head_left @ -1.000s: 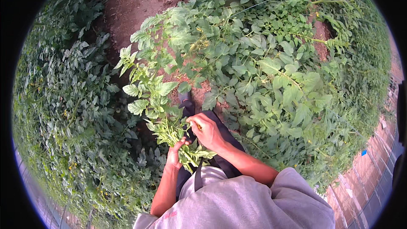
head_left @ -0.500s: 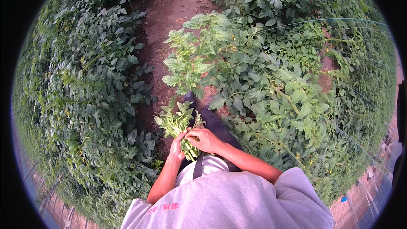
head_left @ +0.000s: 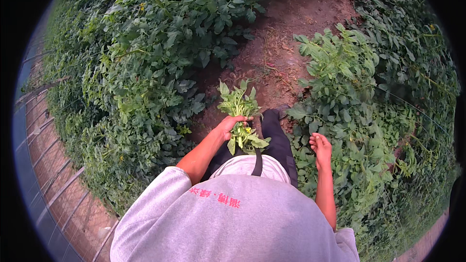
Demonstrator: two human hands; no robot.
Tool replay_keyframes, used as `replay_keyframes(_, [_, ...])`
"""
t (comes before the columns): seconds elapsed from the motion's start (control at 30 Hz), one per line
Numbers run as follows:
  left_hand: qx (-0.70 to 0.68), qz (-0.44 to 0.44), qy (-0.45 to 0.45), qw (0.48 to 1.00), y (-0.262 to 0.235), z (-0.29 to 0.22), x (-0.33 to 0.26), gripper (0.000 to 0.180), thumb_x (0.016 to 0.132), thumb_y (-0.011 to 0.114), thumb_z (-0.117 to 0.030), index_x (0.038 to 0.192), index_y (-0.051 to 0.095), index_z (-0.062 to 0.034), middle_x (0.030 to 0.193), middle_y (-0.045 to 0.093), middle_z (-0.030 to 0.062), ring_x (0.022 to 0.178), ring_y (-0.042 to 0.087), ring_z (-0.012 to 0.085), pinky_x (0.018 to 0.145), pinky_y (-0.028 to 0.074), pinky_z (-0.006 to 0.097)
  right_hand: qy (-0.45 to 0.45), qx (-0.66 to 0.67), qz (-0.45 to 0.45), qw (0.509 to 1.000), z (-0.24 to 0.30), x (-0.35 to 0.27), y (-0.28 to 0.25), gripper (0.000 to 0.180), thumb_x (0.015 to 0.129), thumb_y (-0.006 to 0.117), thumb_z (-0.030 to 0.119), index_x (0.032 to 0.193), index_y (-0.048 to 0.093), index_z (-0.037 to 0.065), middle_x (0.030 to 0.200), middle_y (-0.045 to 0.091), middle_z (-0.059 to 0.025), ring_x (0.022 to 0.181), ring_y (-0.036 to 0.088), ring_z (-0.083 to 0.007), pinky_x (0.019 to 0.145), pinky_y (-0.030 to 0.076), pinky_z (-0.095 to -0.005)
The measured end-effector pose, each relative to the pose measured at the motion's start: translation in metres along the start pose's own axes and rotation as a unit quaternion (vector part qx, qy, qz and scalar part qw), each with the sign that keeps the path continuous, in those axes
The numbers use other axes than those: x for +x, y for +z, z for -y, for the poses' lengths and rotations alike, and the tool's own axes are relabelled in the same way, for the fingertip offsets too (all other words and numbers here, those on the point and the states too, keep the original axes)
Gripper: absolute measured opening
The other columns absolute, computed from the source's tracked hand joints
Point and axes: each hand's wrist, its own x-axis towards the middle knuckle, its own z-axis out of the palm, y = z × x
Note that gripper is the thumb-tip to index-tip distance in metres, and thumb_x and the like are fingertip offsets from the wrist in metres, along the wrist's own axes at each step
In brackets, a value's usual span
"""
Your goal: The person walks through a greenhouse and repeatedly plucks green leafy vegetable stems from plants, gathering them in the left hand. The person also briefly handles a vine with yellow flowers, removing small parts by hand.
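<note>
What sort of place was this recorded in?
Probably a crop greenhouse or polytunnel: dense, green leafy plants flank a bare, reddish-brown soil path, and thin, pale bars run along the picture's left edge.

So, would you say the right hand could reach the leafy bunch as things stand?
Probably yes: the right hand is apart from the bunch, but nothing seems to block it; the left hand covers only the bunch's middle, leaving both ends exposed.

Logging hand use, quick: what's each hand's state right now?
Left hand: closed around a bunch of leafy stems.
Right hand: loosely curled, nothing visibly held; whether fully closed cannot be told.
</note>
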Motion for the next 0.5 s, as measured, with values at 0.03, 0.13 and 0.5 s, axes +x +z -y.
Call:
replay_keyframes(0.03, [-0.013,0.019,-0.022,1.0,-0.009,-0.003,-0.001,0.032,0.092,0.064,-0.013,0.12,0.065,0.0033,0.075,0.062,-0.0011,0.066,0.059,0.0095,0.066,0.056,0.03,0.008,-0.015,-0.003,1.0,-0.008,-0.003,0.002,0.024,0.103,0.054,0.018,0.118,0.067,0.004,0.1,0.071,-0.0031,0.084,0.064,-0.0084,0.071,0.051,-0.0217])
replay_keyframes(0.13, [-0.035,0.017,-0.013,0.999,-0.042,-0.001,-0.004,0.032,0.093,0.061,-0.011,0.119,0.064,0.0053,0.073,0.06,-0.0017,0.064,0.058,0.0078,0.065,0.056,0.028,0.038,-0.04,0.002,0.998,-0.029,-0.008,0.024,0.024,0.103,0.053,0.018,0.118,0.067,0.004,0.1,0.071,-0.0027,0.084,0.065,-0.0085,0.072,0.051,-0.0217])
replay_keyframes(0.5, [-0.301,-0.023,0.066,0.951,-0.196,0.056,-0.039,0.023,0.091,0.061,-0.012,0.107,0.066,0.0021,0.074,0.063,0.0018,0.067,0.061,0.0135,0.069,0.056,0.034,0.047,-0.195,0.136,0.97,0.0,0.008,0.17,0.025,0.104,0.052,0.02,0.118,0.066,0.005,0.097,0.07,-0.001,0.082,0.064,-0.0077,0.072,0.05,-0.022])
